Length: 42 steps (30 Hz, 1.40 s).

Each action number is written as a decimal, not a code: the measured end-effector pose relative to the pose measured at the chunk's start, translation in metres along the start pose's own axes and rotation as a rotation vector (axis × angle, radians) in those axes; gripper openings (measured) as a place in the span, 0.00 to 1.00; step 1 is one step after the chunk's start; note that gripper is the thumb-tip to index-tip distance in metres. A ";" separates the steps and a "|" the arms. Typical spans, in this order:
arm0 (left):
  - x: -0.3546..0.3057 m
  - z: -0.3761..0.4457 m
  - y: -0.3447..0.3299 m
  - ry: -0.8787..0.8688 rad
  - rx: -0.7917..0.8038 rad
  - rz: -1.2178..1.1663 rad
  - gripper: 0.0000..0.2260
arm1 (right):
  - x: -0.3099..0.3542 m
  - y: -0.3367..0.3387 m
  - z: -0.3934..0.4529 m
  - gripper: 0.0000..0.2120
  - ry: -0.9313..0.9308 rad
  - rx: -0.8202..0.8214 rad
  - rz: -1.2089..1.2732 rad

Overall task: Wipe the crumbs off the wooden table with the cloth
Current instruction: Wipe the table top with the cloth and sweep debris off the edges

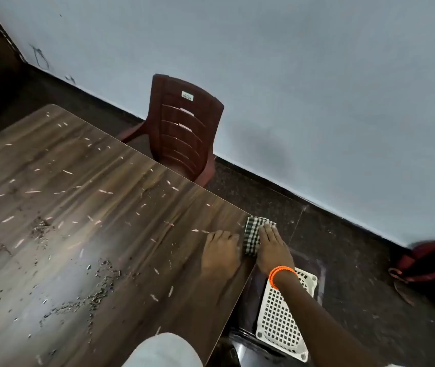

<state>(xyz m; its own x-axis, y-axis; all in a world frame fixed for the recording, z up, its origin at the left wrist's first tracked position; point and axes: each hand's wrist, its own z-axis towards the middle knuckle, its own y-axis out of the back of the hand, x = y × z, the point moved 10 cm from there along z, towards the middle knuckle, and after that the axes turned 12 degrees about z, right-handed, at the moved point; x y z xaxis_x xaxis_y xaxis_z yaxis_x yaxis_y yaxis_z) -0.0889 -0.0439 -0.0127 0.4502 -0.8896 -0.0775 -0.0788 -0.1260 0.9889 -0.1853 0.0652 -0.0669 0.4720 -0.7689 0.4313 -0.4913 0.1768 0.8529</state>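
The wooden table (pixel 83 197) fills the left half of the view. Pale slivers and dark crumbs (pixel 99 282) are scattered all over it. A folded green-and-white checked cloth (pixel 253 234) lies at the table's far right corner, partly over the edge. My right hand (pixel 273 250), with orange bangles at the wrist, rests flat on the cloth's right side with its fingers stretched out. Left of the cloth a paler hand shape (pixel 220 252) shows on the glossy top. No arm is attached to it, so it looks like a reflection. I do not see my left hand itself.
A dark red plastic chair (pixel 184 133) stands behind the table's far edge, against the pale wall. A white perforated plastic stool (pixel 282 319) sits on the dark floor beside the table's right edge. A red bag (pixel 433 268) lies at the far right, and white clothing (pixel 163 350) shows at the bottom.
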 end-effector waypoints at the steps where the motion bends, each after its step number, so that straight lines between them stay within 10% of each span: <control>1: -0.007 0.004 -0.003 -0.008 0.010 -0.013 0.14 | -0.002 -0.003 0.006 0.30 0.009 0.010 -0.010; 17: 0.036 0.014 -0.062 0.064 0.018 -0.051 0.29 | -0.002 -0.060 0.039 0.31 0.014 -0.048 -0.047; 27: 0.054 -0.012 -0.065 0.137 0.007 -0.097 0.28 | 0.027 -0.097 -0.004 0.29 0.492 0.186 -0.220; 35: 0.083 -0.043 -0.056 0.198 -0.029 -0.157 0.12 | 0.025 -0.066 0.054 0.32 0.099 0.015 -0.094; 42: 0.105 -0.063 -0.070 0.240 0.150 -0.216 0.11 | 0.087 -0.126 -0.019 0.31 0.508 0.183 -0.140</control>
<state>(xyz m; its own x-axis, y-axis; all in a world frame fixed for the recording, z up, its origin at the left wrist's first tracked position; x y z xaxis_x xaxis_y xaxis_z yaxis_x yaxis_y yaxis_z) 0.0200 -0.1010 -0.0821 0.6656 -0.7088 -0.2336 -0.0804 -0.3793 0.9218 -0.0684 -0.0124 -0.1307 0.8133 -0.3764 0.4437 -0.4961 -0.0501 0.8668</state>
